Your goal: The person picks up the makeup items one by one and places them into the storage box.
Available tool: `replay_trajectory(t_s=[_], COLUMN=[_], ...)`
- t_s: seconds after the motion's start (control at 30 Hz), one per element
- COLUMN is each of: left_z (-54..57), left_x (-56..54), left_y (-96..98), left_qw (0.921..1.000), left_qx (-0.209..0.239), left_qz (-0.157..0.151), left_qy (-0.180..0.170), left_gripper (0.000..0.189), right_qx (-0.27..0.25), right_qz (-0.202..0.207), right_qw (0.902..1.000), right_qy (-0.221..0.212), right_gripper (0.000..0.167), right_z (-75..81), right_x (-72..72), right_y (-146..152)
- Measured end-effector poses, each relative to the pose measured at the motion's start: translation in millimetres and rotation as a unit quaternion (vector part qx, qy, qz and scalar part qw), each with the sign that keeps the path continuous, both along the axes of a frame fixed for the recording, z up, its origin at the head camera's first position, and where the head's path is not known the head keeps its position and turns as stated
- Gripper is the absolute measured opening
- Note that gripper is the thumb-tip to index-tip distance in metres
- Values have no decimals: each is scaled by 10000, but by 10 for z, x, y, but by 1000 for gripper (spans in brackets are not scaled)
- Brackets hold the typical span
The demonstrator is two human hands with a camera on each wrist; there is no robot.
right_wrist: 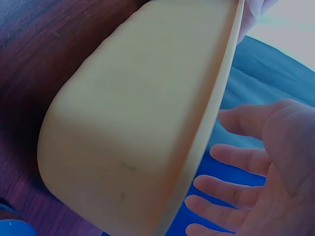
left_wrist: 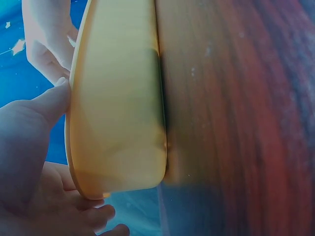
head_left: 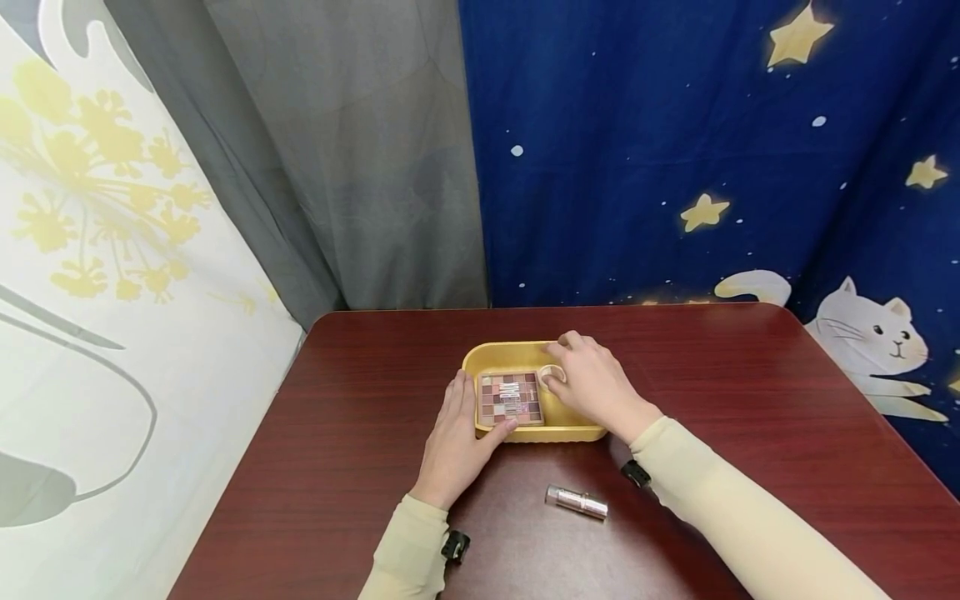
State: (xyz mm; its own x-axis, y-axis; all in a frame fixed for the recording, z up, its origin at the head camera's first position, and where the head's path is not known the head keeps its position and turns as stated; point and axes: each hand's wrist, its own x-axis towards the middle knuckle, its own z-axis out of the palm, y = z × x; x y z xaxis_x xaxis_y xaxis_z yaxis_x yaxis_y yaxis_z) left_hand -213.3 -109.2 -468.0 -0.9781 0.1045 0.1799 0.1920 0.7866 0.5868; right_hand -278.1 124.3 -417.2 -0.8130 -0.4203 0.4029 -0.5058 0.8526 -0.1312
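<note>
A yellow tray (head_left: 570,434) sits on the table and holds an eyeshadow palette (head_left: 510,398) with many small coloured squares. To the palette's right is a small round, pale item (head_left: 552,377), partly covered by my right hand (head_left: 596,379). That hand reaches over the tray's right end; in the right wrist view its fingers (right_wrist: 231,189) are spread above the rim with nothing visible between them. My left hand (head_left: 459,442) holds the tray's near left corner, thumb on the front rim and fingers along the left end. In front of the tray lies a shiny lipstick-like tube (head_left: 577,502).
The tray stands on a dark red-brown wooden table (head_left: 360,467). Grey curtain (head_left: 360,167) and blue star-patterned curtain (head_left: 637,125) hang behind the table's far edge. A white patterned cloth (head_left: 112,333) is at the left.
</note>
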Motion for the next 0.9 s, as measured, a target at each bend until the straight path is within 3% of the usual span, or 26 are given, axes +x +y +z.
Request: replay_trajectory(t_s=[0.37,0.9], left_z=[9,25], left_x=[9,9], left_y=[2,-9], left_qw=[10000,10000], left_qx=[4,0], left_qz=[-31,-1], left_qy=[-43,-83], left_gripper=[104,103], right_qx=[-104,-111], right_qz=[50,-48], right_qw=[9997,9998], right_qy=[192,139], right_gripper=[42,52], right_z=[-9,-82], right_x=[84,197], right_y=[19,108])
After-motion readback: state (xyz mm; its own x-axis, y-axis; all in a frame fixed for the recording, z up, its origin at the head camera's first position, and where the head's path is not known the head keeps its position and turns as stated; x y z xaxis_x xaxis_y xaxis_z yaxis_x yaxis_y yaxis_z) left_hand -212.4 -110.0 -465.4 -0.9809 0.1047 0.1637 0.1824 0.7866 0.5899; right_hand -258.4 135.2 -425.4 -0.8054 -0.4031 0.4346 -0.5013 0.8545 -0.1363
